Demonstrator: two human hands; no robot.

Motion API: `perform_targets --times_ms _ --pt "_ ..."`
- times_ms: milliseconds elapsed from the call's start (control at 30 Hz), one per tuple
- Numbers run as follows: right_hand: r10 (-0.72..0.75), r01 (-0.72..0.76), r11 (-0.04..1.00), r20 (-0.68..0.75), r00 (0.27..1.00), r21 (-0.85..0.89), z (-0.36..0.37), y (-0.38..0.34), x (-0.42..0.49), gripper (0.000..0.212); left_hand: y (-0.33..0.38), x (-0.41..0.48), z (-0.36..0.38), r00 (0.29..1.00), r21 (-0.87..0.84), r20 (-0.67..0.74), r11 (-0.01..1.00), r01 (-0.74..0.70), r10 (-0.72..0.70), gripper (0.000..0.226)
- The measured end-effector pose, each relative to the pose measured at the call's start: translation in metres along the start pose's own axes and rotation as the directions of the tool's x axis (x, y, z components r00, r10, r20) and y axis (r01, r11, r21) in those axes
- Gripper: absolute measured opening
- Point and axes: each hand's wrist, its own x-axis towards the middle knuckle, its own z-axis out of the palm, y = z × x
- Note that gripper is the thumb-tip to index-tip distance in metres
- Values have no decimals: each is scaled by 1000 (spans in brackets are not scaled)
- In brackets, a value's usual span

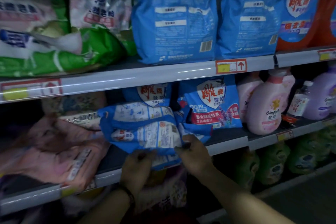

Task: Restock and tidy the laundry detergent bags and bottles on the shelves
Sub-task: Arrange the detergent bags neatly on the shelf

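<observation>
Left hand [135, 167], right hand [195, 154]: pinch grips

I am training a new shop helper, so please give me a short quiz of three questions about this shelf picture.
1. True or false: only the right hand holds the lying blue bag.
2. What stands right of the upright blue bags behind it? A green bags; B pink bottles; C cartons.
3. Complete: the upper-shelf blue bags show their ___ side, with barcodes.
Key: 1 false, the left hand grips it too; 2 B; 3 back.
</observation>
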Motion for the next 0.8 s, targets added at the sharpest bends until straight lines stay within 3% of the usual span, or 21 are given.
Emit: perform_targets --times_ms 100,233,333,467,600,800 --pt "-37 38 997 19 999 -68 15 -7 2 68 16 3 -11 987 -213 -26 965 150 -159 54" --pt "-14 18 991 30 999 -132 28 -18 0 80 40 7 -3 936 -489 61 807 331 -348 38" --pt "70 -72 991 -23 997 -109 38 -27 9 88 43 20 4 926 -586 94 731 348 -366 51" --pt "161 -171 980 -107 981 -102 39 -35 24 55 41 34 3 941 -512 107 794 328 -320 48" --pt "206 -209 978 -153 966 1 45 -36 24 40 44 35 -7 962 -481 113 834 272 -249 43" --pt "74 -59 988 -105 992 146 79 -51 -8 27 35 15 -67 988 -559 121 817 144 -91 32"
